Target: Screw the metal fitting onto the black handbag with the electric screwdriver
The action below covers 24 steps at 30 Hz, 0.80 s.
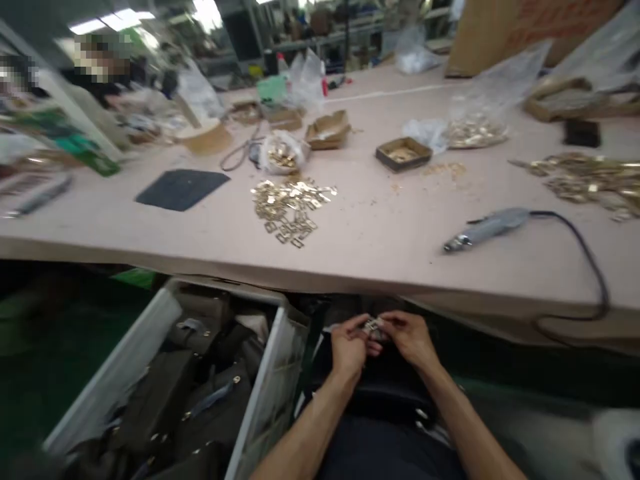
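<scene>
While it sits low in the lap, just below the table [380,267] edge, a small metal buckle [373,327] is pinched from both sides: left hand [349,348] fingers closed on one end, right hand [411,337] fingers on the other. Under the hands lies a dark bag [385,393]. To the left, a white bin [270,387] of olive bags. Up on the table, a heap of gold clips [290,203], with a grey power tool [487,228] well to their right.
</scene>
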Each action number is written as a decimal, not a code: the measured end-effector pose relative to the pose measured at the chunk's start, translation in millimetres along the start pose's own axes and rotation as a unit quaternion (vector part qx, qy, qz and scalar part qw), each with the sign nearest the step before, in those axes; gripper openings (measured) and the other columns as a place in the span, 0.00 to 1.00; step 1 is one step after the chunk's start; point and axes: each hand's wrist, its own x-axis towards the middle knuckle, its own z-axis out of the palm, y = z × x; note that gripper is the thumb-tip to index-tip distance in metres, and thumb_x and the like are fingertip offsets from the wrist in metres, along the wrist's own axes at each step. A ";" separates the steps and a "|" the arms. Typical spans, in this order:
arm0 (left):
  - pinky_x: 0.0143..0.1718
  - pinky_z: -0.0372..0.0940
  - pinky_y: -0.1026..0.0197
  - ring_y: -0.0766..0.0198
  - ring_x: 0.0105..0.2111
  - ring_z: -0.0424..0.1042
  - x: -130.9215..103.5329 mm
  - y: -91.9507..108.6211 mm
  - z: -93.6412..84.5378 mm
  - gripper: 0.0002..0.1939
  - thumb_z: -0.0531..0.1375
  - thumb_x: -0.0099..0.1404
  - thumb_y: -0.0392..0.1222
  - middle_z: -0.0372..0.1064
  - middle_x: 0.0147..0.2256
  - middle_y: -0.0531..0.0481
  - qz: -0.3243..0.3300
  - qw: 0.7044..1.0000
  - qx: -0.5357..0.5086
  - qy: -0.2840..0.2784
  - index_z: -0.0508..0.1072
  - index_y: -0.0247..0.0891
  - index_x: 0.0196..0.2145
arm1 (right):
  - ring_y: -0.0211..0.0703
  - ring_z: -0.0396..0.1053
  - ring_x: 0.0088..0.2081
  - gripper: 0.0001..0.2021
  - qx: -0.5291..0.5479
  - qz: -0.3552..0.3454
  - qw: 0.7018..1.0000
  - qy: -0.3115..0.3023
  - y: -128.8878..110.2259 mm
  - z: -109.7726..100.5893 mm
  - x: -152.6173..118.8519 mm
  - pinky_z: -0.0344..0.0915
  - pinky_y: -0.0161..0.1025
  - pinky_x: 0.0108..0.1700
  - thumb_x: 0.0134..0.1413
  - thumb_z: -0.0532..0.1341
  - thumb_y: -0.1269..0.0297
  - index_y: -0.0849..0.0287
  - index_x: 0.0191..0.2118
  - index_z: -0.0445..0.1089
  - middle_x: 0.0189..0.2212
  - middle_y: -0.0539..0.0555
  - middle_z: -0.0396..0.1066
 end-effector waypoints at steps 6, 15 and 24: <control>0.23 0.74 0.61 0.55 0.22 0.79 6.3 -12.1 -1.9 0.20 0.61 0.62 0.33 0.77 0.27 0.40 0.006 1.000 0.014 -0.004 0.71 0.23 0.52 | 0.42 0.70 0.24 0.22 0.097 0.071 0.992 0.038 11.7 -27.3 -13.9 0.67 0.36 0.27 0.45 0.72 0.50 0.65 0.38 0.79 0.27 0.57 0.76; 0.29 0.77 0.59 0.55 0.27 0.80 5.0 -11.9 -2.1 0.13 0.57 0.61 0.30 0.79 0.31 0.37 0.014 0.999 0.031 -0.033 0.79 0.24 0.41 | 0.43 0.73 0.33 0.08 -0.108 -0.074 0.991 -0.022 -15.3 -24.4 -17.1 0.66 0.37 0.34 0.56 0.63 0.65 0.58 0.37 0.81 0.32 0.54 0.76; 0.30 0.78 0.60 0.58 0.27 0.80 2.5 -9.3 -6.4 0.17 0.57 0.58 0.29 0.79 0.34 0.39 0.020 0.997 0.038 -0.065 0.81 0.26 0.42 | 0.42 0.72 0.30 0.06 -0.154 -0.090 0.984 0.004 -15.9 -13.6 -16.0 0.65 0.36 0.33 0.56 0.64 0.69 0.57 0.34 0.80 0.30 0.52 0.76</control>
